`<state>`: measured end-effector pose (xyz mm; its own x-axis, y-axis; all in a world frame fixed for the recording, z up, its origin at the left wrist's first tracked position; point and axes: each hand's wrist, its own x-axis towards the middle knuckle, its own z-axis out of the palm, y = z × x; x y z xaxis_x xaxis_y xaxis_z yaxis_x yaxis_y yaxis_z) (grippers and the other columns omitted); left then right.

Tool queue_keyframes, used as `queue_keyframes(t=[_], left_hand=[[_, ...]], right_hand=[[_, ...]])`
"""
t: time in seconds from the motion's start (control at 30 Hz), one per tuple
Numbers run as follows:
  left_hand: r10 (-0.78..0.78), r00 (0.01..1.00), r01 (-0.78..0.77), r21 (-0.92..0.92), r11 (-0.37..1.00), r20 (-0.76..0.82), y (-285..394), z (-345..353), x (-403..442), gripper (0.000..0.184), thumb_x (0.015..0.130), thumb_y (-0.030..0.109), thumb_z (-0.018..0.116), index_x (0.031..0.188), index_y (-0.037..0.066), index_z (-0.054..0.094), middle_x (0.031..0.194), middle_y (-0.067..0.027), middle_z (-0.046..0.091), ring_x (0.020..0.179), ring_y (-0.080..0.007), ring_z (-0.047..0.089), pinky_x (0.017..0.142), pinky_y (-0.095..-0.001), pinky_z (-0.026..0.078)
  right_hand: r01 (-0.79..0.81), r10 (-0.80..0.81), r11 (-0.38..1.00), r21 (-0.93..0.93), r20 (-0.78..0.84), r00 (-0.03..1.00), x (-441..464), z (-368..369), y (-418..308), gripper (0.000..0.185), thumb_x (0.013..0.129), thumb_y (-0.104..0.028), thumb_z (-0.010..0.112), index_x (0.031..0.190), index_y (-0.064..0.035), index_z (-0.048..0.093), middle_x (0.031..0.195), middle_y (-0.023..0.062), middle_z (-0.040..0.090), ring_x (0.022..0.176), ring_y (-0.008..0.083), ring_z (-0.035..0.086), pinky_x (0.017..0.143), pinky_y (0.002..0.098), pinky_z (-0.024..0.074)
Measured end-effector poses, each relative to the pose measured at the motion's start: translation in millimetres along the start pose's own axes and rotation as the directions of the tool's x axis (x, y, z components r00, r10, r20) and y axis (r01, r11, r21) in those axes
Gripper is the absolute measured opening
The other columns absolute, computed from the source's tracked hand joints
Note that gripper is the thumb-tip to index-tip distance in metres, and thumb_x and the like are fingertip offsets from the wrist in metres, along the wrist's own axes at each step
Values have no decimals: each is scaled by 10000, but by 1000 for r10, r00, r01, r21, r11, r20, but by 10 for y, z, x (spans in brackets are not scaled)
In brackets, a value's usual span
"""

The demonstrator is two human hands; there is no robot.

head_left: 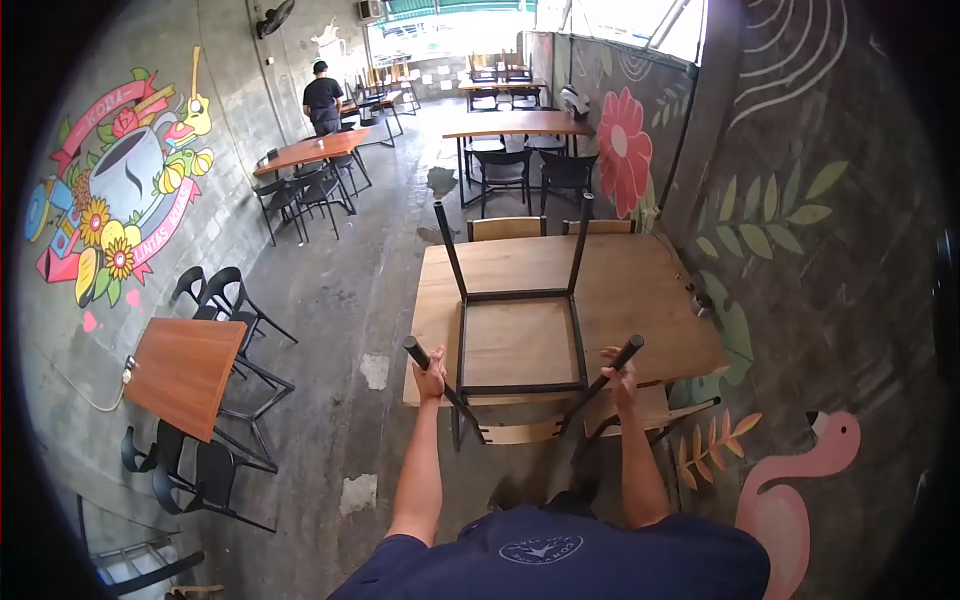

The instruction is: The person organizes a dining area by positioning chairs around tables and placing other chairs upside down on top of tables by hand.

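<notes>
An upturned chair (522,294) with a black metal frame rests on the light wooden table (650,300), its four legs pointing up. Its curved wooden backrest (522,433) hangs below the table's near edge. My left hand (431,376) is closed round the near left leg, just below the tip. Round the near right leg, my right hand (620,377) is closed in the same way. Another wooden chair (640,410) stands at the table's near right side, and two wooden backrests show beyond the far edge.
A reddish table (185,375) with black chairs stands at the left. Farther off are another reddish table (312,150) with chairs, a long table (518,123) and a person in black (323,97). The painted wall (800,330) runs along the right.
</notes>
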<state>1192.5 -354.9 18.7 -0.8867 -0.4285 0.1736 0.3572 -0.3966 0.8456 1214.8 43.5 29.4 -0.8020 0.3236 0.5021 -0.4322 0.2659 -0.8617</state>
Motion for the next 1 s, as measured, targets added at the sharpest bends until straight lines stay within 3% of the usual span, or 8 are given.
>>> queue_keyframes(t=[0.07,0.1,0.3,0.53,0.67,0.73,0.77,1.0], left_hand=[[-43,999,43,6,999,3,87,46,-14,177,849,142,597,703,42,587,498,65,384,376,-27,321,360,-201,229],[-46,999,45,14,999,6,137,67,-22,177,849,142,597,703,42,587,498,65,384,376,-27,321,360,-201,229],[-154,986,157,40,987,-55,251,70,-91,263,842,133,590,595,102,504,489,82,329,376,-25,282,359,-210,216],[-125,991,126,-2,992,-55,406,-232,-759,171,866,87,564,699,60,539,518,62,342,414,-35,279,392,-215,217],[-88,995,85,-57,995,-45,590,-430,-1168,116,852,55,589,743,32,556,568,54,388,456,-30,323,412,-209,232],[-76,994,72,-47,996,-76,684,-490,-1379,141,851,49,589,719,38,541,556,53,377,448,-33,317,411,-211,229],[-63,993,59,-36,998,-104,726,-507,-1456,168,849,44,590,695,43,525,544,51,366,439,-35,310,410,-213,226],[15,987,-13,11,1000,-158,1336,-292,-1799,380,832,24,595,574,126,336,505,67,312,405,-32,288,393,-219,209]], right_hand=[[-413,338,877,247,295,894,-11,101,-7,208,768,-154,643,904,-43,531,809,60,550,794,155,546,753,279,431],[-361,332,856,371,140,933,-59,204,-82,128,796,-138,611,742,-63,522,623,4,494,632,117,512,652,263,424],[-446,393,850,278,229,891,-63,147,-310,209,818,-118,585,642,-79,479,566,-22,425,533,79,427,535,240,357],[-457,373,859,230,330,867,-430,-171,-394,255,812,-151,595,604,-65,476,565,-18,441,538,74,421,523,243,341],[-532,399,839,112,537,743,-580,-383,-523,251,763,-179,637,582,-50,522,555,-9,469,544,70,423,520,244,339],[-437,268,898,50,726,634,-555,-477,-644,239,727,-182,661,586,-26,548,557,-3,492,550,72,442,520,244,347],[-501,248,858,110,766,593,-584,-495,-677,278,722,-160,714,567,-33,523,530,-39,406,554,44,371,493,251,286],[-541,227,836,90,841,491,-442,-498,-1103,237,691,-145,697,582,-1,545,523,-21,444,530,63,390,489,259,290]])
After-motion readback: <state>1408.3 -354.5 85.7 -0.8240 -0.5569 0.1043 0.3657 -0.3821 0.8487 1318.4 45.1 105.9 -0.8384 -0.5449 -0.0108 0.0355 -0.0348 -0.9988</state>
